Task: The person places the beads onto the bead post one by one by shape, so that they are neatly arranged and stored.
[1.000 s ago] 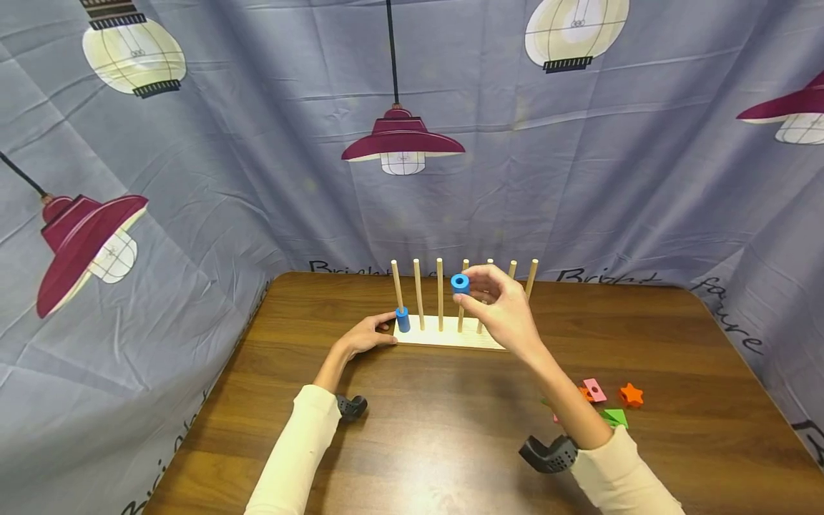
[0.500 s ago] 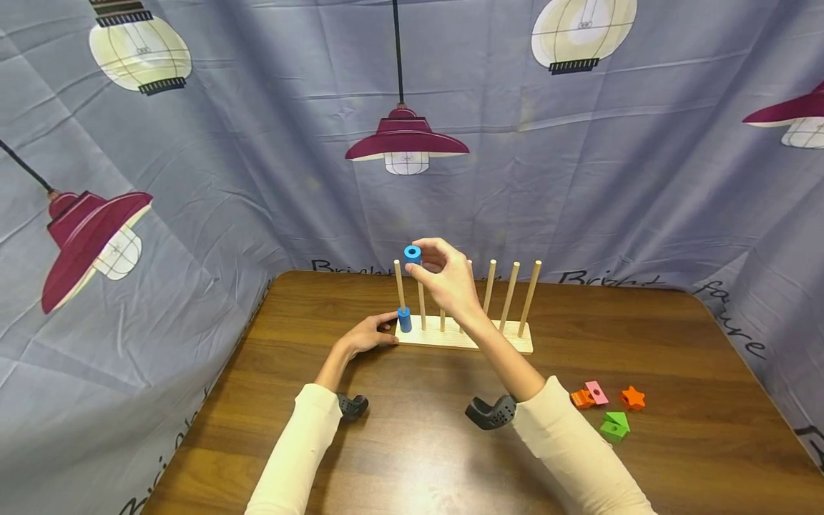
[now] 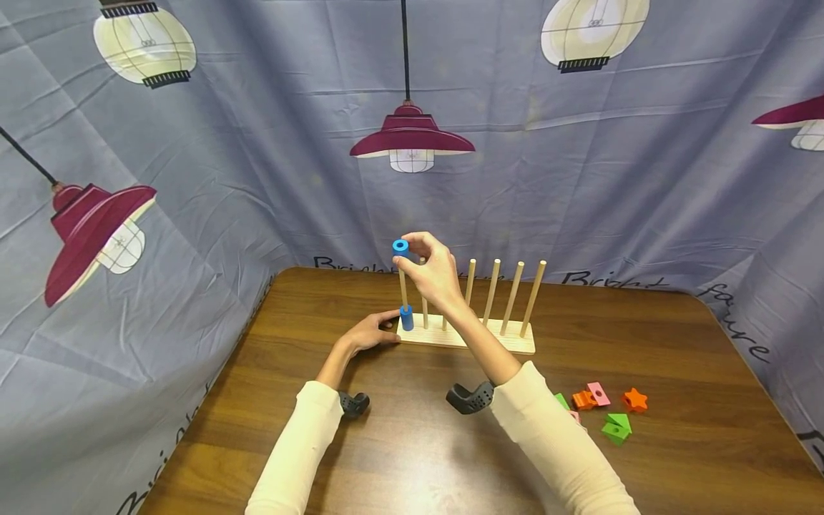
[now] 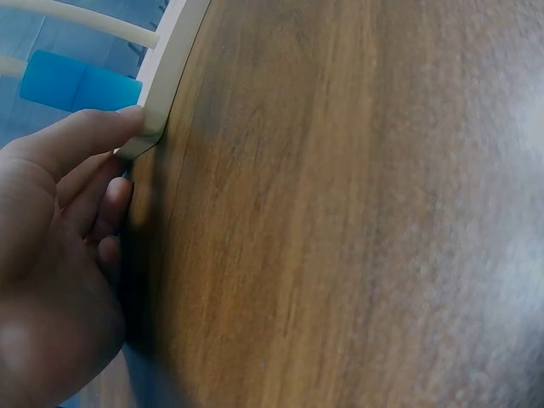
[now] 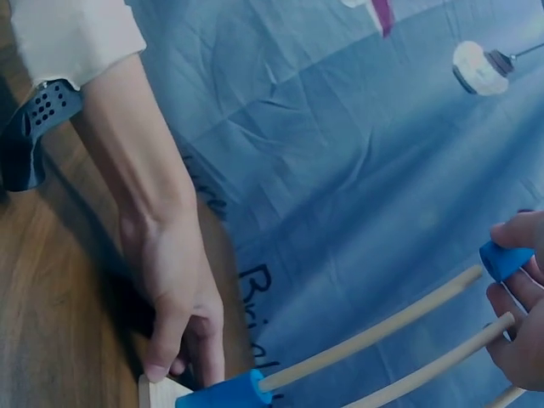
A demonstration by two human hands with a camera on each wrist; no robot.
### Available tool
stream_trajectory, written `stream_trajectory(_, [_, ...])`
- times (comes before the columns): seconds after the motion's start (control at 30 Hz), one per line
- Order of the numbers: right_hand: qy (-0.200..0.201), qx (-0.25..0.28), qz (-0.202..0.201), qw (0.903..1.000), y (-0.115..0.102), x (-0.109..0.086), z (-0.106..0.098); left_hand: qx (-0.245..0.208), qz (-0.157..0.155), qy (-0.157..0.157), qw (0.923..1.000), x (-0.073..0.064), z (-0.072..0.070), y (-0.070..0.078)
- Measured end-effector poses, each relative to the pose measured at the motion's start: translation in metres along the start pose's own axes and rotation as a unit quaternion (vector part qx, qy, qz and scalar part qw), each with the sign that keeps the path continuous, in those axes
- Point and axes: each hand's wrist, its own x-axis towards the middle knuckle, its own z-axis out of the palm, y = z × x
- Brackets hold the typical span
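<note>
My right hand (image 3: pixel 438 275) pinches a blue cylinder bead (image 3: pixel 400 247) by its sides, the hole in its top showing. In the right wrist view this held bead (image 5: pixel 501 259) is right at the tip of the leftmost peg (image 5: pixel 374 331). Lower on that peg, blue cylinder beads (image 3: pixel 406 320) sit on the wooden peg board (image 3: pixel 515 341); a seam between them shows in the left wrist view. My left hand (image 3: pixel 365 335) grips the board's left end, its thumb (image 4: pixel 119 127) on the near corner and the other fingers partly hidden behind the end.
Several bare pegs (image 3: pixel 492 290) rise along the board. On the table (image 3: pixel 399 443) at the right lie an orange star bead (image 3: pixel 634 400), a pink bead (image 3: pixel 599 393), other orange pieces (image 3: pixel 584 400) and green beads (image 3: pixel 616 429). A grey curtain (image 3: pixel 257 143) hangs behind.
My right hand has carried the blue bead leftward across the pegs to the top of the leftmost one. The left hand keeps its grip on the board's end.
</note>
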Motion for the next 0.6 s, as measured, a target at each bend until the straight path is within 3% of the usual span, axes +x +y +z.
stream_trajectory(0.6, [0.025,-0.023,0.046,0.9984,0.025,-0.011,0.018,0.008,0.006,-0.003,0.9999,0.000,0.000,-0.001])
